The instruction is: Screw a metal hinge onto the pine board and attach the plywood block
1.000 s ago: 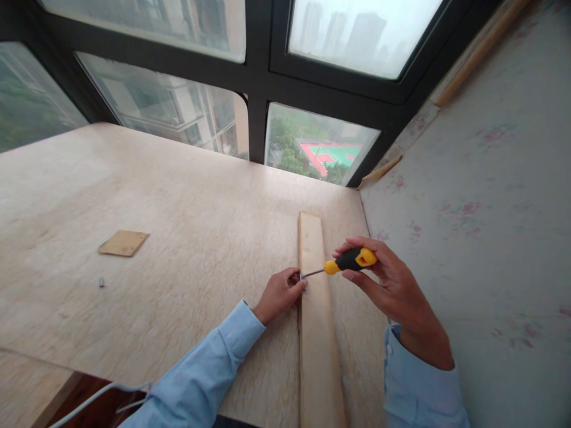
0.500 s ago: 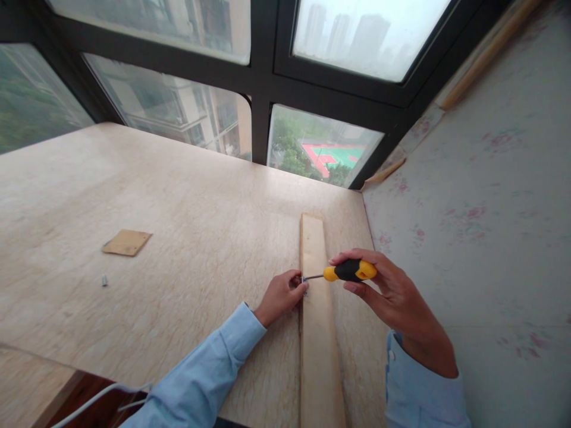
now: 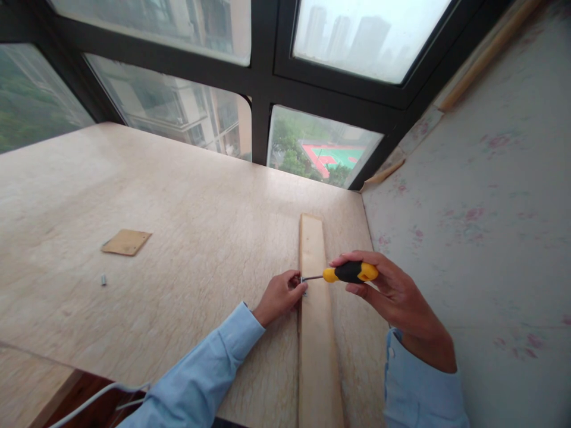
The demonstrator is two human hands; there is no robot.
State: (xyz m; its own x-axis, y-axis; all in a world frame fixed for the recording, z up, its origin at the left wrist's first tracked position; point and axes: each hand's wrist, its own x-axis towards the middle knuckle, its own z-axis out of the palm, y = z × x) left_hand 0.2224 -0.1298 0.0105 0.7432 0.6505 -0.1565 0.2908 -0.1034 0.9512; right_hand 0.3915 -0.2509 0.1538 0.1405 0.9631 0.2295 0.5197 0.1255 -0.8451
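A long pale wooden board [image 3: 316, 345] lies on the marble-patterned surface, running from the near edge toward the window. My right hand [image 3: 395, 291] is closed around the yellow and black handle of a screwdriver [image 3: 350, 272], held nearly level above the board. The shaft points left, and its tip meets a small metal piece [image 3: 303, 280] at the board's left edge. Thumb and fingers of my left hand [image 3: 282, 294] pinch that small metal piece against the board. Its exact kind is hidden by the fingers.
To the left lie a thin square wooden piece [image 3: 127, 242] and a small metal cylinder [image 3: 103, 279]. A white cable [image 3: 96, 397] crosses an opening at the near left. Dark-framed windows [image 3: 263, 77] stand behind, and a flower-papered wall [image 3: 482, 238] rises on the right.
Hardly anything differs. My right hand and the screwdriver handle have turned or shifted very slightly, while my left hand keeps its pinch at the board's edge.
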